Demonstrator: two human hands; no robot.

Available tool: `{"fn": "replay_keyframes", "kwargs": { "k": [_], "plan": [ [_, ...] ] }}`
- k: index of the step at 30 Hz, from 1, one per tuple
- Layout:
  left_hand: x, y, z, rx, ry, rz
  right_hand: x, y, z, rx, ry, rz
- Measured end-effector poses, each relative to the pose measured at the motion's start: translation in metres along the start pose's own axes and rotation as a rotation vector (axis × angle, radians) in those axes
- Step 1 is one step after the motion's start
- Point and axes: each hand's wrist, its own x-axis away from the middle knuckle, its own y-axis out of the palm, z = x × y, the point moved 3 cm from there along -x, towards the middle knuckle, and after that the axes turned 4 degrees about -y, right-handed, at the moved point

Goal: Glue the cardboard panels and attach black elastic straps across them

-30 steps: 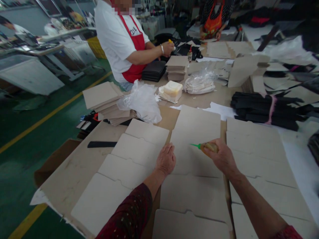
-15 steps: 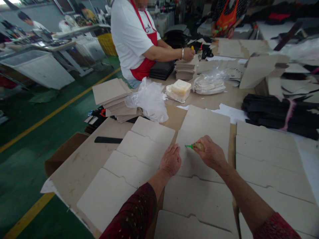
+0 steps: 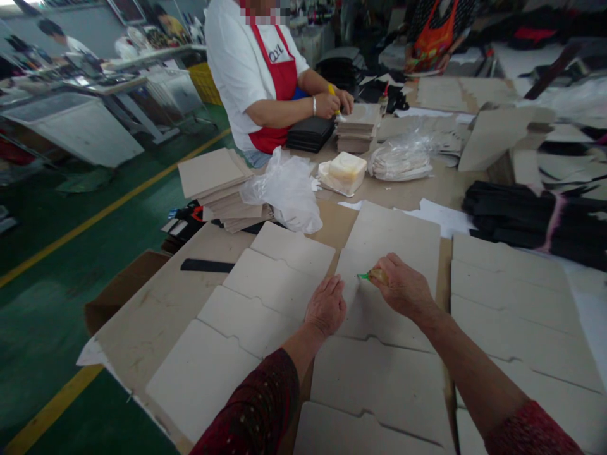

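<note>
Over the middle column of beige panels (image 3: pixel 374 363), the right hand (image 3: pixel 403 287) slants in from the lower right, fingers curled around a small bottle (image 3: pixel 379 276) — its green nozzle (image 3: pixel 363 276) aimed left, contact unclear. Nearby, the left hand (image 3: pixel 327 306) lies palm down at a panel's left edge — fingers extended, close together.

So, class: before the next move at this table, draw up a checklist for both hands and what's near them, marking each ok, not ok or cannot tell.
1. Right hand gripping the small bottle: ok.
2. Green nozzle aimed left, over a board in the middle column: ok.
3. Nozzle touching that board: cannot tell.
4. Left hand resting by the board's left edge: ok.
5. Black strip clear of both hands: ok.
6. Bottle's fill level: cannot tell.
</note>
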Motion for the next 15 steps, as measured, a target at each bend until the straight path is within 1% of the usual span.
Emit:
{"fn": "replay_keyframes", "kwargs": {
  "k": [4, 8, 10, 12, 15],
  "plan": [
    [0.0, 0.001, 0.0, -0.005, 0.001, -0.004, 0.004, 0.0, 0.006, -0.092, 0.038, -0.022],
    [0.0, 0.0, 0.0, -0.002, 0.0, 0.003, 0.007, 0.009, 0.007, -0.185, 0.073, -0.005],
    [-0.001, 0.0, 0.0, 0.002, 0.0, -0.007, 0.008, 0.017, 0.007, -0.228, 0.093, 0.046],
    [-0.002, -0.001, 0.0, 0.008, -0.001, -0.013, 0.008, 0.023, 0.01, -0.311, 0.137, 0.13],
    [-0.002, -0.003, -0.001, 0.016, 0.008, 0.002, 0.012, 0.026, 0.029, -0.505, 0.295, 0.272]
  ]
}}
